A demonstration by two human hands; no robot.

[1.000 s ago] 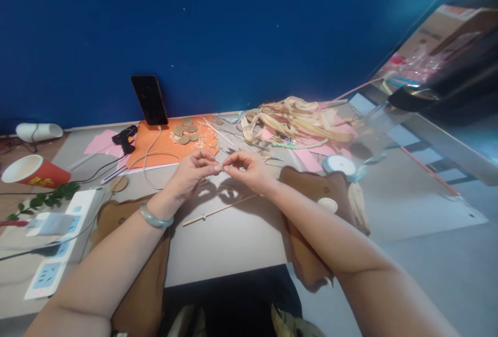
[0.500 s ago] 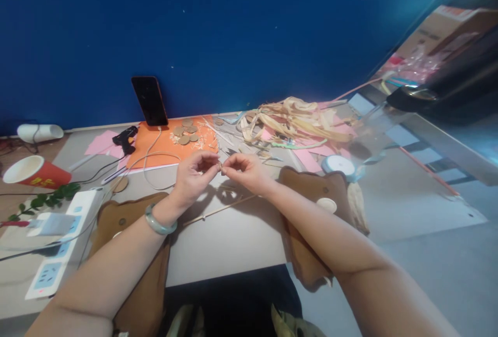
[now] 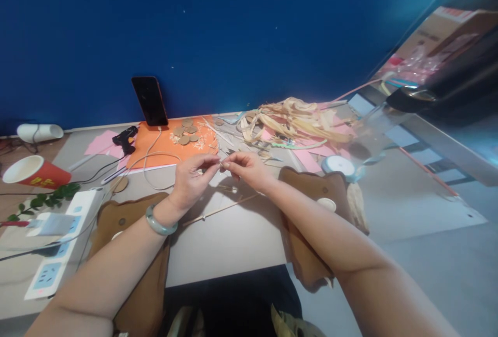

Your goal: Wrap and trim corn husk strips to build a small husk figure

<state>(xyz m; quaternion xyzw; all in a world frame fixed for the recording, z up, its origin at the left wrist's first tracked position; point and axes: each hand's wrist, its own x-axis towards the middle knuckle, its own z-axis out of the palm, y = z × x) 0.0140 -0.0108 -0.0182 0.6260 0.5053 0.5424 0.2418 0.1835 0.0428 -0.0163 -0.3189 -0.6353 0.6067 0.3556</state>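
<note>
My left hand and my right hand meet fingertip to fingertip above the table. Both are closed in a pinch, thumbs against forefingers. A tiny pale bit seems to sit between the fingertips, too small to name. On the table below lies a thin wooden stick, with small slivers near it. My forearms pass over two brown cushions, the left one and the right one. Beyond my left hand, round brown discs rest among pale shreds on orange paper.
A phone leans against the blue wall. Dried husk strips are heaped at the back right, with a ribbon roll nearby. To the left are a red paper cup, a power strip and loose cables.
My right fingers have curled slightly and shifted at the pinch point. My left hand has stayed nearly still, and the things on the table have not moved.
</note>
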